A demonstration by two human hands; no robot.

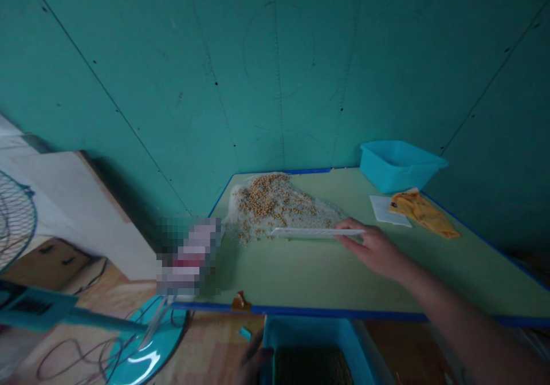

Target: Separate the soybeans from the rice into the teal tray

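My right hand (pixel 373 247) reaches over the pale green table and is closed on a thin white plate (pixel 309 232), seen almost edge-on. The plate is level, just in front of a pile of tan, bean-like balls (pixel 264 196) mixed with small white grains (pixel 234 216). Whether it touches the pile I cannot tell. Low in the view, my left hand (pixel 251 359) is dark and smeared by motion, beside the left rim of a blue bin (pixel 268 339) below the table edge. Its fingers do not show clearly enough to tell whether they hold anything.
A blue tub (pixel 387 173) stands at the table's back right, near a yellow cloth (pixel 423 213) and white paper (pixel 382 208). An orange-brown clip (pixel 240 302) sits on the front edge. A blurred-out object (pixel 189 259) is at the left end. A fan base (pixel 141 350) and cords lie on the floor.
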